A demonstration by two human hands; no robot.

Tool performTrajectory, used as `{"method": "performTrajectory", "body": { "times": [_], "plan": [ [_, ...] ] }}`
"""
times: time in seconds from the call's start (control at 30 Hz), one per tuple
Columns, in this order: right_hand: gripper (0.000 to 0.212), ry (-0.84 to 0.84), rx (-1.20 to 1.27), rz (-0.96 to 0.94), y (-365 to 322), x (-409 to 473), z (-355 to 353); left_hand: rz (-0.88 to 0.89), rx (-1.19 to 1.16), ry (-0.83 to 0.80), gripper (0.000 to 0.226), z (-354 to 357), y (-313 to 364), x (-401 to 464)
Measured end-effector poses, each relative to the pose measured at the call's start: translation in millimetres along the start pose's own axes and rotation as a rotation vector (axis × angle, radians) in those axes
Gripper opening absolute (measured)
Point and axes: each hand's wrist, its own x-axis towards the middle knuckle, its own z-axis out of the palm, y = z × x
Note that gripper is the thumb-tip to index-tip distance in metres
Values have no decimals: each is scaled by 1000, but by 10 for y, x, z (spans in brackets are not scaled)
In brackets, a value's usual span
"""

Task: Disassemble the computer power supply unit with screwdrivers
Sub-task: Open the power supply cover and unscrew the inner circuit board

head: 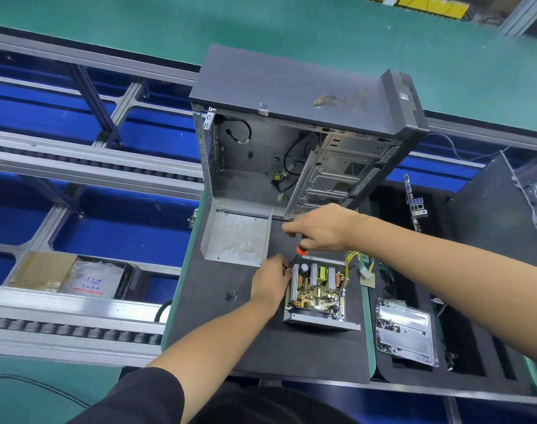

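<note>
Sitting on the dark mat of the tabletop (261,347), near its middle and just in front of the person, the power supply unit (317,293) already had its lid off, so that the circuit board, heat sinks and coils lay bare inside the shallow metal tray. The screwdriver (298,254), with its orange collar, slanted down toward the unit's far left corner, its tip hidden behind the left hand. The right hand (320,229) was curled round the handle from above, its fingers wrapped on the grip. The left hand (272,283) lay against the left wall of the unit, fingers bunched at the shaft near the tip, seemingly steadying it; whether they pinched the shaft or a screw I could not tell. I judged the step in hand to be loosening a screw that held the board in its tray, the cover stage being done. The next move would call for keeping the tip seated square in the screw head while turning, then lifting the freed screw out without dropping it among the components. A few loose screws (231,296) lay on the mat just left of the left hand, and the removed cover (236,237) rested beyond them, in front of the open computer case (291,133). Yellow wires (354,260) trailed from the unit's right side.
</note>
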Motion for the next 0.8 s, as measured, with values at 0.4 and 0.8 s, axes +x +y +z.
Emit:
{"method": "performTrajectory", "body": {
  "times": [0.4,0.8],
  "plan": [
    [28,-29,116,17,21,48,-1,-2,1,-9,9,-31,-8,13],
    [32,-37,-62,-7,44,-4,-9,25,31,-6,11,-38,-19,21]
  ]
}}
